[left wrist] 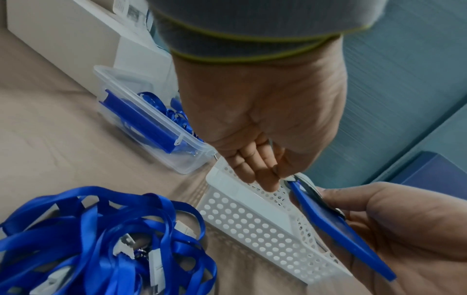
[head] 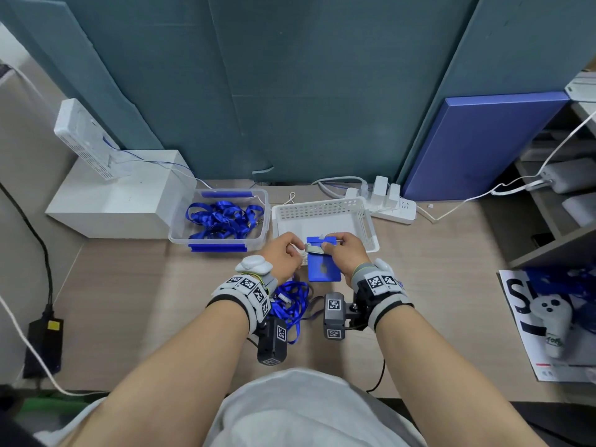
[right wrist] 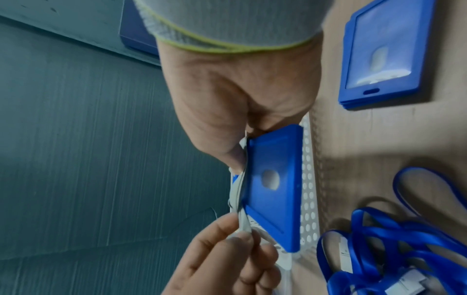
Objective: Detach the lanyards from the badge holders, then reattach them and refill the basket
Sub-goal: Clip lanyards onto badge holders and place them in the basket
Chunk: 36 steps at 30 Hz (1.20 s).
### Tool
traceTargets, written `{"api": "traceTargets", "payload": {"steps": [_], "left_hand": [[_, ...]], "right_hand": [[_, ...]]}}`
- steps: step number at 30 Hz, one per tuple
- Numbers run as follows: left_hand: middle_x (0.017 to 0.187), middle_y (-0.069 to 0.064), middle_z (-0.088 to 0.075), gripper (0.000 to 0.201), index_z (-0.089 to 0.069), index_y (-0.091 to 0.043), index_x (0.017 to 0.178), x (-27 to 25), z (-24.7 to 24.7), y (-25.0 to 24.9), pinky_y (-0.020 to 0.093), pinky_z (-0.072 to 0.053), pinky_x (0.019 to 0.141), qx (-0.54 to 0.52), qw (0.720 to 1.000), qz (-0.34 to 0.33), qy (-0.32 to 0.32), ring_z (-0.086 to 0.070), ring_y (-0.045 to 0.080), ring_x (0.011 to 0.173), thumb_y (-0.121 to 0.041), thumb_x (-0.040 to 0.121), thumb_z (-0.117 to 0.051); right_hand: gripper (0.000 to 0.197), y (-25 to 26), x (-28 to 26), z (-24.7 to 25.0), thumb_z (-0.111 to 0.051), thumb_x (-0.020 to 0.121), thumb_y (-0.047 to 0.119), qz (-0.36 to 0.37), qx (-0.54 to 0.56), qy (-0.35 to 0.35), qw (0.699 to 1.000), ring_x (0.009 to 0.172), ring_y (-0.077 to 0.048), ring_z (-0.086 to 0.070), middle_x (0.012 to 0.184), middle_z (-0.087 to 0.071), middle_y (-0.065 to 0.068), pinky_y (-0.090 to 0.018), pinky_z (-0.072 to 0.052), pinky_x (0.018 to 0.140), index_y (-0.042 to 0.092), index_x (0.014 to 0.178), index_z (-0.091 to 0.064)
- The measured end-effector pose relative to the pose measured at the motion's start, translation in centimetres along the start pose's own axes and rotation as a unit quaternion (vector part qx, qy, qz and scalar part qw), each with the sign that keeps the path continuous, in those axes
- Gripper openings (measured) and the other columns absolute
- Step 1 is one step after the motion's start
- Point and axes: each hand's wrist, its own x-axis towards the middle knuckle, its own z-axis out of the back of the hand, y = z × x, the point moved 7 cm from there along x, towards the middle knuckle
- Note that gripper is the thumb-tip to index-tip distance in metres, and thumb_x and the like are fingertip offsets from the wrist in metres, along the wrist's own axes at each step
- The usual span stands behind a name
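My right hand (head: 346, 253) grips a blue badge holder (head: 317, 242) by its top end, just above the front rim of the white perforated basket (head: 322, 211). A grey strap (right wrist: 240, 191) runs along the holder's (right wrist: 274, 185) edge. My left hand (head: 283, 253) pinches that strap's (left wrist: 304, 179) free end between thumb and fingers (right wrist: 227, 229). More blue badge holders (right wrist: 386, 53) lie stacked flat on the table under my hands. A heap of loose blue lanyards (head: 290, 301) lies near my left wrist.
A clear plastic box (head: 222, 217) holding blue lanyards stands left of the basket, beside a white box (head: 119, 201). A power strip (head: 387, 201) sits behind the basket. At the right lie a magazine with a white controller (head: 551, 317) and a shelf.
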Motion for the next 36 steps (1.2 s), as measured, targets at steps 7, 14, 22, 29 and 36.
{"api": "traceTargets", "payload": {"steps": [7, 14, 22, 29, 36], "left_hand": [[0.069, 0.004, -0.069, 0.009, -0.072, -0.019, 0.079, 1.2, 0.4, 1.6, 0.02, -0.05, 0.051, -0.013, 1.0, 0.025, 0.003, -0.065, 0.016, 0.059, -0.023, 0.086, -0.076], [0.067, -0.008, -0.057, 0.023, -0.059, -0.019, 0.069, 2.8, 1.7, 2.6, 0.026, -0.039, 0.058, 0.104, 0.994, 0.023, -0.013, -0.053, 0.015, 0.063, -0.022, 0.089, -0.072], [0.085, -0.003, -0.064, 0.01, -0.067, -0.022, 0.082, 5.1, 1.3, 2.6, 0.024, -0.038, 0.059, 0.141, 0.99, -0.003, -0.007, -0.058, 0.017, 0.076, -0.026, 0.084, -0.075], [0.113, 0.0, -0.057, 0.033, -0.069, -0.023, 0.111, 6.6, -1.3, 3.5, 0.035, -0.054, 0.085, 0.352, 0.909, -0.048, 0.22, -0.061, 0.024, 0.1, -0.034, 0.081, -0.079], [0.118, 0.001, -0.053, 0.026, -0.061, -0.025, 0.11, 8.5, 0.3, 4.4, 0.037, -0.053, 0.085, 0.355, 0.921, -0.019, 0.161, -0.058, 0.025, 0.104, -0.021, 0.086, -0.07]], "right_hand": [[0.011, -0.7, 0.5, -1.2, -0.067, 0.09, 0.016, -0.04, 0.022, 0.012, 0.999, 0.076, -0.028, -0.064, 0.092, -0.071, -0.014, -0.043, -0.057, 0.077, 0.008, 0.083, -0.063], [0.024, 0.1, 1.4, -1.5, -0.06, 0.098, 0.014, -0.021, 0.027, -0.003, 0.999, 0.074, -0.024, -0.059, 0.083, -0.064, -0.009, -0.036, -0.051, 0.066, 0.017, 0.074, -0.058], [0.019, 1.1, 3.2, -1.3, -0.059, 0.098, 0.015, -0.036, 0.002, 0.02, 0.999, 0.077, -0.026, -0.061, 0.087, -0.067, -0.01, -0.041, -0.051, 0.073, 0.018, 0.08, -0.059], [0.023, 1.0, 6.6, -1.0, -0.046, 0.088, 0.003, -0.087, 0.01, 0.023, 0.996, 0.079, -0.027, -0.059, 0.085, -0.065, -0.012, -0.038, -0.048, 0.073, 0.018, 0.078, -0.061], [0.023, 1.1, 8.3, -3.4, -0.055, 0.071, 0.004, -0.108, 0.038, 0.06, 0.992, 0.077, -0.028, -0.064, 0.087, -0.07, -0.011, -0.039, -0.052, 0.075, 0.015, 0.088, -0.066]]}}
